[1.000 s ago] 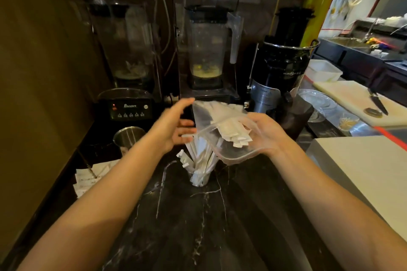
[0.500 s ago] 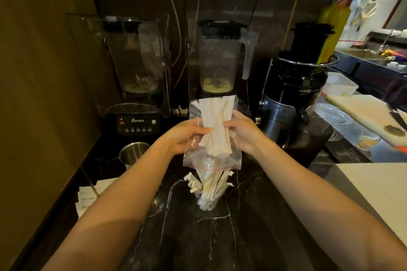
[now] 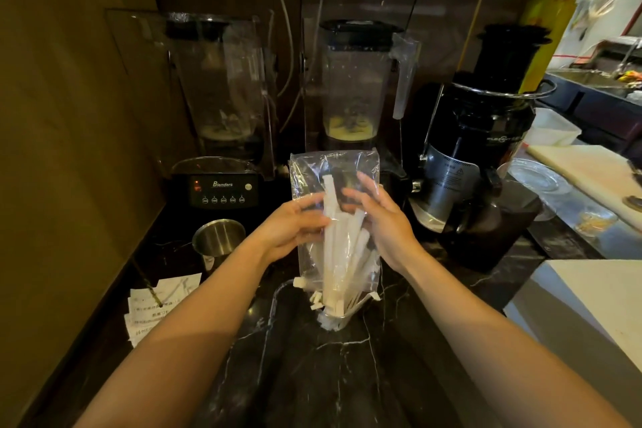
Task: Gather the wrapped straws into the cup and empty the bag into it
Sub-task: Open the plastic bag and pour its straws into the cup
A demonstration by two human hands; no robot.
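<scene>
Item: bag (image 3: 335, 170), clear plastic, inverted, mouth down directly over the cup (image 3: 331, 321). You held it at mid-height from both sides. Your left hand (image 3: 291, 229) pinched the bag's left face, fingers closed on the film and the straws (image 3: 335, 254) inside. Your right hand (image 3: 382, 219) pressed the right face, fingers partly spread against the plastic.

Contents: wrapped white straws, most hanging in the lower half of the bag, their lower ends entering the cup. The upper half of the bag was nearly empty.

Cup: small, clear, standing on the dark marble tabletop (image 3: 312, 375) below the bag, already crowded. A few straw ends (image 3: 314, 300) splayed out over its left rim.

Near the cup: steel tumbler (image 3: 219, 241) to its upper left, paper slips (image 3: 163, 302) to its left, blender (image 3: 222, 163) behind it, juicer (image 3: 479, 163) to its upper right.

Risks, as judged:
- The cup looked light and top-heavy; a sideways tug of the bag could have tipped it.
- Your pinch on the straws could have kept them from dropping, so lifting the bag might have pulled them back out.
- The splayed ends could have slid over the rim onto the tabletop if more straws crowded in.
</scene>
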